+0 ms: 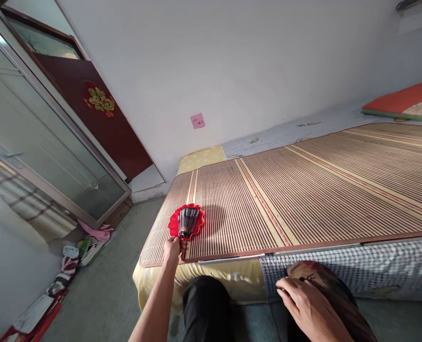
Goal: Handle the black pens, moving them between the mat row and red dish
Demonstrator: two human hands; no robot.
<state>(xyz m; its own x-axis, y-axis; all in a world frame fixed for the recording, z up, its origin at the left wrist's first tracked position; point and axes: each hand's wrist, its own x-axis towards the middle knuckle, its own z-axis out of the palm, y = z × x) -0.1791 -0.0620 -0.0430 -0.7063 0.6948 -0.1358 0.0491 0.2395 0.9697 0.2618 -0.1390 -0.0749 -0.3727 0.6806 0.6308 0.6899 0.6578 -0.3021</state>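
Observation:
A red plate (173, 222) with a scalloped rim stands near the left end of the striped mat, and several dark pens (187, 221) lie fanned out side by side in it. My left hand (173, 246) is closed on the plate's near rim, just below the pens. Lower right, my right hand (305, 304) hovers over or rests on my lap with its fingers curled; whatever they hold, if anything, is hidden. Behind its fingers shows a brown item with dark markings (312, 270), whose kind I cannot make out.
The striped mat (211, 190) covers a bed with yellow and checked bedding (232, 280). A pink note (197, 120) is stuck on the wall. Folded orange bedding (399, 99) lies far right. To the left stand a glass door (54, 118) and shoes (68, 263) on the floor.

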